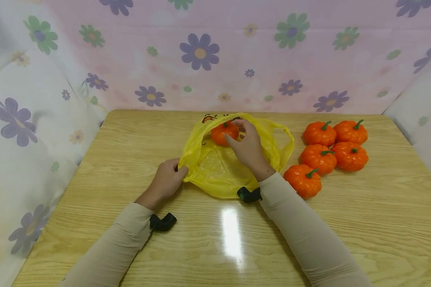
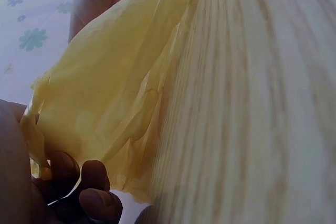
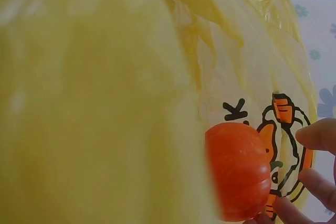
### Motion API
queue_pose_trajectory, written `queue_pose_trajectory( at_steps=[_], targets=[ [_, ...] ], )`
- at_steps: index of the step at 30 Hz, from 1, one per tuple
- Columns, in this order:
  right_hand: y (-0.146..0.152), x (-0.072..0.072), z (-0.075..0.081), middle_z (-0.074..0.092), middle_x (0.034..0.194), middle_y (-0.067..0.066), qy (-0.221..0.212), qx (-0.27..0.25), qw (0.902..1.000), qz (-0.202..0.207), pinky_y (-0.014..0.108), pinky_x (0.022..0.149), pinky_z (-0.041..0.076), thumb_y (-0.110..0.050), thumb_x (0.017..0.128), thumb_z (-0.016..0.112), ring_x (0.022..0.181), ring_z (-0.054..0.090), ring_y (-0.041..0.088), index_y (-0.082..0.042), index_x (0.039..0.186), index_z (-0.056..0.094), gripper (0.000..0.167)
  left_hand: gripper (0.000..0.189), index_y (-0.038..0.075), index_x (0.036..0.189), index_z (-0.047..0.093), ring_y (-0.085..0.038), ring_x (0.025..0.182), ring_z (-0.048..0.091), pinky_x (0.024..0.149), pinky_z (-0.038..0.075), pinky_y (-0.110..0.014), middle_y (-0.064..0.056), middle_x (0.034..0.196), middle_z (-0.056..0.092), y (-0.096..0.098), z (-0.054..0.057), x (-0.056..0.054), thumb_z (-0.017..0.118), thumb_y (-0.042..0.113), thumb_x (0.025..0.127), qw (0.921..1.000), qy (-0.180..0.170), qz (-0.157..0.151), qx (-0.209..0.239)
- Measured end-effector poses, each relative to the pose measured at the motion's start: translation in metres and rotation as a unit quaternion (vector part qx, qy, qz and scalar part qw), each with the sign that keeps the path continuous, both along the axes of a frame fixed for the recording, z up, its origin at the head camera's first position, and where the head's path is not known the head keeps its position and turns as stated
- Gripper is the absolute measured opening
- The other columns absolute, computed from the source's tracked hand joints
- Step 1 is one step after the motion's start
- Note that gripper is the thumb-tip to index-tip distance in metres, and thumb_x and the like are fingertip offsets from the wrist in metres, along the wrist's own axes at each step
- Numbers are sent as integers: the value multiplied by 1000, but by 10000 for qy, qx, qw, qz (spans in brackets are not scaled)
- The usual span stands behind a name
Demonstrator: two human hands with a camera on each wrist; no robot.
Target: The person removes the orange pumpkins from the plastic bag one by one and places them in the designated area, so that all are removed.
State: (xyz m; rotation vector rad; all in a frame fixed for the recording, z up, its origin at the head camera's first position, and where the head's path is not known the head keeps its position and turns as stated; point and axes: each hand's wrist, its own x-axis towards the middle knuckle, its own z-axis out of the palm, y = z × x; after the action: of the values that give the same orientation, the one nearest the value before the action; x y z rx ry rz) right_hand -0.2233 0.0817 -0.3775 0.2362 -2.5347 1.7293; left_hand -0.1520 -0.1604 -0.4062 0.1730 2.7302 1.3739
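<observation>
A yellow plastic bag [image 1: 219, 167] lies on the table with its mouth spread toward me. My left hand [image 1: 167, 178] pinches the left edge of the mouth between thumb and fingers; the left wrist view shows the bag film [image 2: 105, 87] running up from those fingers. Inside the bag is a small orange pumpkin [image 1: 222, 134] with a green stem. My right hand [image 1: 249, 145] reaches into the mouth, its thumb and spread fingers at the pumpkin's right side. In the right wrist view the fingers [image 3: 317, 135] stand beside the pumpkin [image 3: 239, 174], partly hidden by blurred film.
Several more orange pumpkins [image 1: 319, 159] with green stems sit grouped on the table right of the bag, the nearest one [image 1: 303, 181] beside my right sleeve. A flowered cloth [image 1: 237, 79] hangs behind the wooden table [image 1: 186, 247]. Black wrist devices [image 1: 163, 222] stick out from both sleeves.
</observation>
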Motion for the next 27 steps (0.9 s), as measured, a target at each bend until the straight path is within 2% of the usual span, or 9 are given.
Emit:
queue_pose_trajectory(
  at_steps=[11,18,27],
  targets=[
    [1,-3,-5,38,156,6,-557,137,9983,127,46,114,39,-22,95,69,142,38,31,-15,148,42,60,20,7,89,67,-17,64,49,64,42,-29,-5,72,57,1,-1,0,50,16,96,10000,9,-16,-3],
    [5,-8,-10,35,158,7,-1220,167,9921,226,47,105,48,-30,95,68,140,42,31,-25,157,28,75,20,6,87,66,-18,65,49,64,42,-30,-5,73,56,1,0,1,50,15,95,10000,-57,11,40],
    [6,-11,-13,31,160,4,-1321,1,9906,364,44,108,45,-28,95,69,141,40,29,-23,160,22,80,19,6,87,66,-18,65,49,64,42,-29,-5,73,57,1,-1,-1,50,15,95,10000,-28,7,66]
  ],
)
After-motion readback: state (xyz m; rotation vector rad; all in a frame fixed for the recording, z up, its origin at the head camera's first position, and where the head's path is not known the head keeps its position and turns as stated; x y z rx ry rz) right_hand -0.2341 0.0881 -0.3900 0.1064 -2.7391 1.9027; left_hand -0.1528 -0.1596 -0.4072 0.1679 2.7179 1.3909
